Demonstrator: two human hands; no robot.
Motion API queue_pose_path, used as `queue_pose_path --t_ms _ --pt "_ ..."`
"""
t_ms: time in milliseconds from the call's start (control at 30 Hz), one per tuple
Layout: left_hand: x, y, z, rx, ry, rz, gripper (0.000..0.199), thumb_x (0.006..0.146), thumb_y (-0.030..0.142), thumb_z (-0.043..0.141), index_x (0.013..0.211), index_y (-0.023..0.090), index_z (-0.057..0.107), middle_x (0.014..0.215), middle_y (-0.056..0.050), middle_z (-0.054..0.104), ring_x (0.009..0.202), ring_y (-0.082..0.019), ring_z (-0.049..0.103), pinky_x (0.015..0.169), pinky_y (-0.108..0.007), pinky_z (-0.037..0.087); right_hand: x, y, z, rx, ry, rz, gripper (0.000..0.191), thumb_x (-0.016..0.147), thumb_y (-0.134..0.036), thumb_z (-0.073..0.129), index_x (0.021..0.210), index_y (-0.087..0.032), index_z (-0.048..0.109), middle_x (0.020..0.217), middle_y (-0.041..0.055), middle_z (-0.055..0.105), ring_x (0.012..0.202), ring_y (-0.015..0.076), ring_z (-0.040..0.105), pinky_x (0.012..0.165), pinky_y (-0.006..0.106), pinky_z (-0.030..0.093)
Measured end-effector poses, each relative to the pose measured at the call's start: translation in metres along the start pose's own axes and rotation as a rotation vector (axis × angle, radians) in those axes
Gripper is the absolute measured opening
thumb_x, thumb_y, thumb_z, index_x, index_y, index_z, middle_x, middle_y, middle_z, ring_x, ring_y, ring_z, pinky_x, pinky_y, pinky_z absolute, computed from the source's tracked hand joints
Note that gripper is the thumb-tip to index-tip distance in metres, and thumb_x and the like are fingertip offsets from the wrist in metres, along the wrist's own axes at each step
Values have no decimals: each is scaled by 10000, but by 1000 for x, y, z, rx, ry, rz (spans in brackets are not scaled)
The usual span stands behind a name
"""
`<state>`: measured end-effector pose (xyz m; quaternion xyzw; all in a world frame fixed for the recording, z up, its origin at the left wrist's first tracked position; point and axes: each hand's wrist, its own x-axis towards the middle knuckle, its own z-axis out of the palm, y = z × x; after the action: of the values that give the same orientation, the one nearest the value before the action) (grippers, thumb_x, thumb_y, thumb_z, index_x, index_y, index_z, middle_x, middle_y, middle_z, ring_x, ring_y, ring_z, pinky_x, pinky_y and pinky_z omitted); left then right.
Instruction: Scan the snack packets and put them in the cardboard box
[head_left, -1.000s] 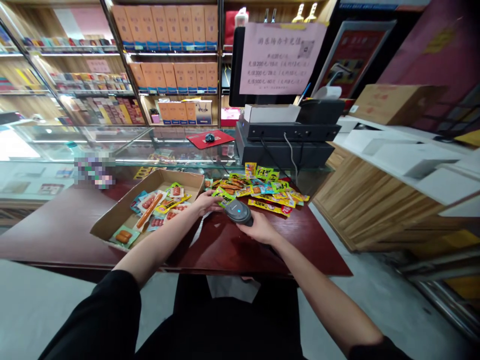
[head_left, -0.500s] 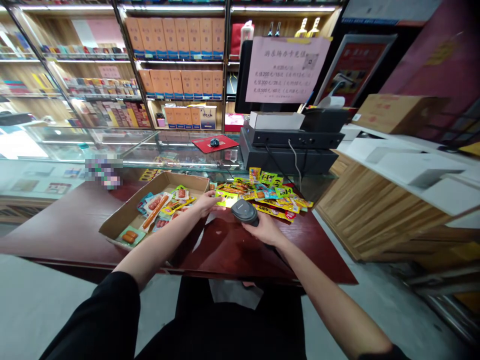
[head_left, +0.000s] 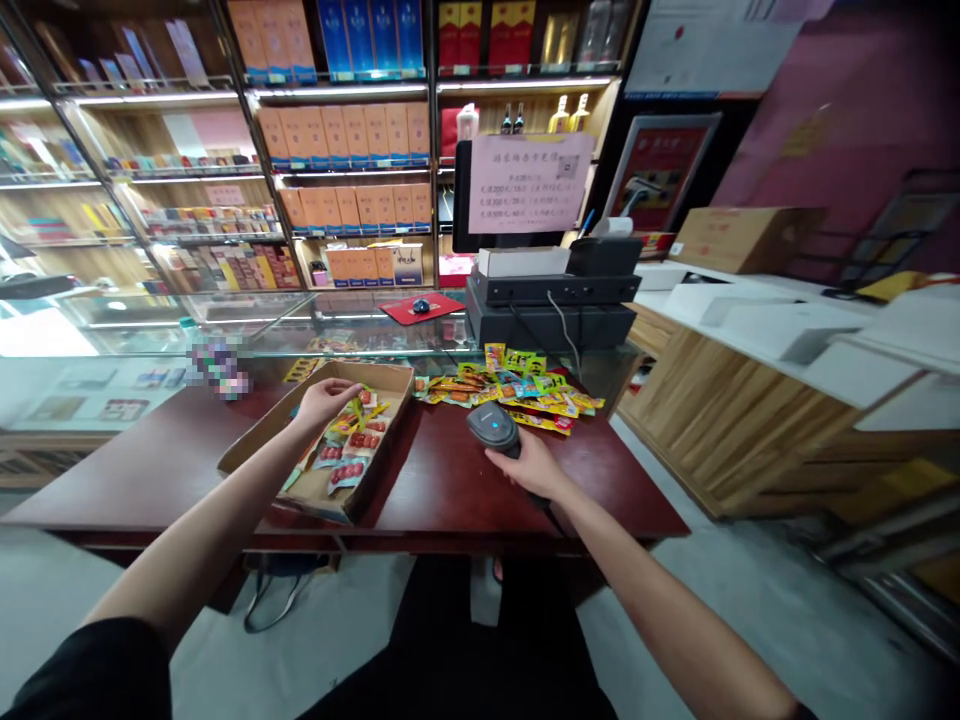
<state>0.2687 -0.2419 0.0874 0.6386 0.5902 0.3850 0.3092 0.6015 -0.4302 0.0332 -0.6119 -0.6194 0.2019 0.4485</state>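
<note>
My left hand point(head_left: 328, 401) is over the cardboard tray point(head_left: 401, 398), its fingers pinched on a small yellow-green snack packet point(head_left: 365, 397). Inside the tray lie several packaged sausage snacks point(head_left: 347, 474), some partly covered by my hand and forearm. My right hand point(head_left: 531, 462) grips a dark handheld scanner point(head_left: 493, 428) above the red-brown table point(head_left: 442, 490), with a small blue light showing on the scanner's top. Behind the scanner, a loose pile of colourful snack packets point(head_left: 555, 402) spreads along the table's back edge.
A glass counter point(head_left: 330, 325) runs behind the table, with a mouse point(head_left: 421, 306) on a red mat. Black checkout equipment point(head_left: 555, 325) and a monitor with a pink sign point(head_left: 525, 190) stand behind the pile. A wooden cabinet point(head_left: 720, 400) is at the right.
My left hand has moved left from beside the scanner and pile to above the tray. The scanner stays in my right hand and now shows a blue light. The head view has tilted up.
</note>
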Motion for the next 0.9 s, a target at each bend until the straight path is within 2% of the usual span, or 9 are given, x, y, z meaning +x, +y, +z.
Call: queue_pose_path --t_ms 67,133,333,467,567,667,733,800,900 --pt "-2 6 19 55 -8 58 453 658 541 768 912 168 725 709 -25 698 618 -137 602 550 -212 428 -7 -1 -3 -13 17 5 362 754 -361 700 1065 -177 689 815 69 746 842 263 725 767 354 564" --pt "-5 17 49 113 -55 137 416 703 531 732 919 176 731 772 -39 720 681 -154 631 599 -218 437 -13 -2 -8 -28 27 10 359 757 -365 695 1059 -171 688 840 75 749 863 265 722 775 356 561" --pt "-21 52 176 236 -377 311 244 776 407 690 869 187 740 835 -44 732 782 -173 659 673 -224 446 -31 8 -37 -82 106 45 398 760 -357 685 1106 -160 681 1014 101 747 956 277 702 839 373 535" --pt "-24 71 255 297 -502 171 276 796 437 658 813 169 722 820 -82 726 774 -211 680 672 -253 463 -43 23 -61 -132 187 106 368 759 -361 682 1071 -164 688 984 101 747 898 270 706 771 346 540" --pt "-19 82 295 334 -508 84 342 786 488 657 737 151 680 802 -132 713 815 -249 689 666 -269 474 -52 29 -75 -130 214 186 345 773 -379 667 1050 -173 675 792 64 733 672 216 693 607 292 527" --pt "-15 85 314 325 -522 54 288 696 414 767 679 157 638 812 -126 706 914 -265 675 696 -259 483 -59 29 -83 -89 210 276 308 786 -401 651 997 -176 649 614 11 662 445 149 589 449 242 451" --pt "-17 83 315 278 -556 31 272 639 339 821 647 159 617 765 -96 693 883 -254 672 677 -257 494 -63 29 -86 -66 208 294 289 788 -405 645 964 -176 630 574 -9 630 402 132 553 419 230 428" --pt "-20 78 306 192 -607 -1 278 606 279 849 632 159 600 683 -50 663 770 -215 669 633 -249 507 -67 30 -86 -45 202 304 276 786 -401 643 943 -175 616 554 -20 610 394 127 545 412 224 426" --pt "-28 66 276 13 -665 -48 303 587 193 865 657 156 573 621 7 627 631 -142 641 611 -239 538 -73 33 -82 -5 159 352 266 776 -398 652 912 -176 596 522 -35 581 389 123 542 409 218 429"
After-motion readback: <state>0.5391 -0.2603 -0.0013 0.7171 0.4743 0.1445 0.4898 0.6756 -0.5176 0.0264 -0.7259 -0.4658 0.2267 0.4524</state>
